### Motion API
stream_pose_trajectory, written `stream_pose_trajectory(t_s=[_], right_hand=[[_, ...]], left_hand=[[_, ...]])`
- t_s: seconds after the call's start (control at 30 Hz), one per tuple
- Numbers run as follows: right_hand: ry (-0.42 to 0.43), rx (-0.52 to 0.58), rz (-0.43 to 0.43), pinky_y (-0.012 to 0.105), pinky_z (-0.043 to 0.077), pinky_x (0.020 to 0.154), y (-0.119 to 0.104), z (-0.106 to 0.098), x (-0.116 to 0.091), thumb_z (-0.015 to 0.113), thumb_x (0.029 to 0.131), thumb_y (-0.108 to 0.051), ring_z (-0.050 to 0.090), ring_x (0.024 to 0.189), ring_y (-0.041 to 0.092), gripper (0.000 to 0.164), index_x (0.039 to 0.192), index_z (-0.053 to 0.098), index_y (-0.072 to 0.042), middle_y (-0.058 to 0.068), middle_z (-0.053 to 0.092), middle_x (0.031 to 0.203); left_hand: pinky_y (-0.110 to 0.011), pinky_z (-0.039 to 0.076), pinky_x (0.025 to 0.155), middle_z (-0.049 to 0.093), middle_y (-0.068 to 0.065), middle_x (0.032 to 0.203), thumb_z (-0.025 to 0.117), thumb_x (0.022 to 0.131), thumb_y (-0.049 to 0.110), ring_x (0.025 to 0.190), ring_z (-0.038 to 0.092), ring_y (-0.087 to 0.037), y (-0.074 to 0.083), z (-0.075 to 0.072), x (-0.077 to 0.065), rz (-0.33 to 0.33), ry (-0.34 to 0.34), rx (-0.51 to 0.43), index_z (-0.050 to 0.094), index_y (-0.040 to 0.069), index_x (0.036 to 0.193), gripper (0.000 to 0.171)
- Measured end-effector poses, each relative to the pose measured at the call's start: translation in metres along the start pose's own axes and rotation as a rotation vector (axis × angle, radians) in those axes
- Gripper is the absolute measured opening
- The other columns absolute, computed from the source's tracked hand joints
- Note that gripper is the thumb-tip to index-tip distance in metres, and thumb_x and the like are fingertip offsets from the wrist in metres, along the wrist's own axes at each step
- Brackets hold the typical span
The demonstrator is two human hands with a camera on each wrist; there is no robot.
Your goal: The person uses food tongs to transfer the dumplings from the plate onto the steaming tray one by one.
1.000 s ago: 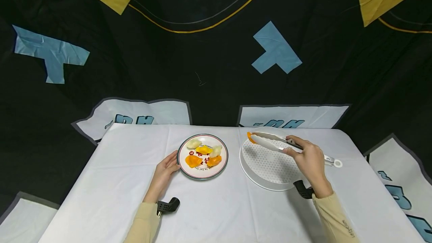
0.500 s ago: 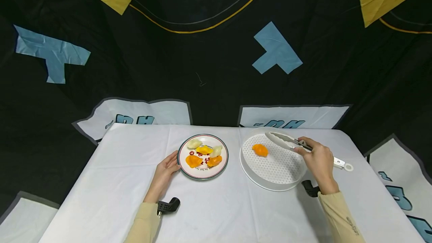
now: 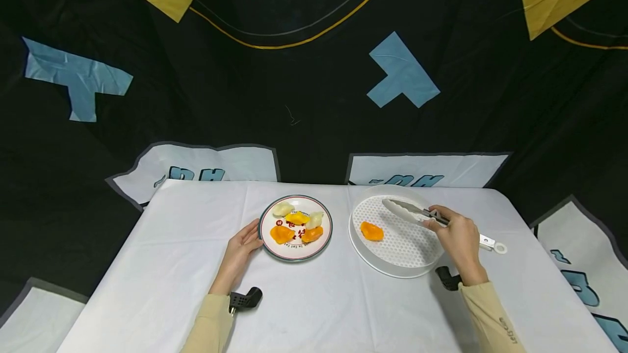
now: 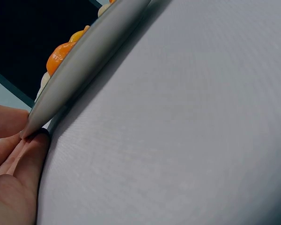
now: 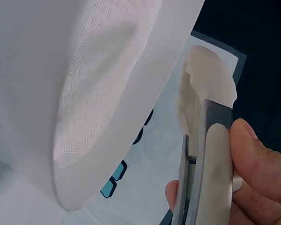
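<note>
My left hand (image 3: 242,247) pinches the left rim of a round plate (image 3: 294,256), thumb above and fingers beneath. On this plate lie several dumplings, among them an orange dumpling (image 3: 282,234), a yellow dumpling (image 3: 296,218) and a whitish dumpling (image 3: 282,209). My right hand (image 3: 458,237) grips a pair of tongs (image 5: 215,159), its thumb on one handle and fingers on the other. Nothing is between the tongs' pale tips, which hang over a round white tray (image 3: 365,259) with a dotted bottom. A single orange dumpling (image 3: 372,231) lies in the tray's left part.
A white cloth (image 3: 314,309) covers the table under both vessels. The tray has a raised side wall and stands to the right of the plate. Behind the table's far edge hangs a black curtain (image 3: 294,124) with blue and yellow shapes.
The tongs have let go of the orange dumpling, which dropped into the tray and now lies a little nearer and turned. My right hand drew back rightward, then slightly left. The left hand stayed put.
</note>
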State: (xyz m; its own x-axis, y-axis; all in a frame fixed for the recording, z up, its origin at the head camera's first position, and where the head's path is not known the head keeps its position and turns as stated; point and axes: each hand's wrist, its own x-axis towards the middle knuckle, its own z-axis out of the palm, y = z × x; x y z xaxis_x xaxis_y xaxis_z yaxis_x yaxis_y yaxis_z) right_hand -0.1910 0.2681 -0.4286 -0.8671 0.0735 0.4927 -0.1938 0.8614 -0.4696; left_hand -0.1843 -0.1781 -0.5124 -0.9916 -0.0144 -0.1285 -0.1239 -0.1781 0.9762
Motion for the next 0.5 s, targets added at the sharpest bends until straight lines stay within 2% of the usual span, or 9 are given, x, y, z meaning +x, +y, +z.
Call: stream_pose_trajectory(t_s=[0.1,0.23,0.5], right_hand=[[-0.003,0.007,0.0,0.031,0.034,0.045,-0.002,0.0,-0.001,0.081,0.071,-0.009,0.045,0.05,0.021,0.032,0.1,0.072,0.001,0.02,0.07,0.085],[-0.015,0.024,0.007,0.034,0.04,0.049,-0.007,-0.002,-0.002,0.082,0.071,-0.01,0.056,0.058,0.028,0.036,0.103,0.071,0.001,0.021,0.07,0.089],[-0.102,0.08,0.004,0.047,0.05,0.061,-0.029,-0.002,-0.004,0.084,0.07,-0.014,0.063,0.072,0.034,0.045,0.11,0.07,0.0,0.02,0.069,0.101]], left_hand=[[-0.026,0.036,0.106,0.027,-0.026,0.15,0.046,0.09,-0.011,0.138,0.029,-0.03,-0.001,0.0,0.001,-0.004,0.003,-0.005,0.025,-0.009,0.146,0.06],[-0.026,0.037,0.106,0.026,-0.026,0.15,0.046,0.09,-0.011,0.138,0.029,-0.03,-0.001,0.0,0.001,-0.003,0.0,-0.005,0.024,-0.01,0.146,0.06],[-0.022,0.038,0.104,0.026,-0.026,0.15,0.046,0.091,-0.01,0.138,0.029,-0.029,0.0,-0.001,0.0,0.0,-0.005,0.001,0.024,-0.009,0.146,0.06]])
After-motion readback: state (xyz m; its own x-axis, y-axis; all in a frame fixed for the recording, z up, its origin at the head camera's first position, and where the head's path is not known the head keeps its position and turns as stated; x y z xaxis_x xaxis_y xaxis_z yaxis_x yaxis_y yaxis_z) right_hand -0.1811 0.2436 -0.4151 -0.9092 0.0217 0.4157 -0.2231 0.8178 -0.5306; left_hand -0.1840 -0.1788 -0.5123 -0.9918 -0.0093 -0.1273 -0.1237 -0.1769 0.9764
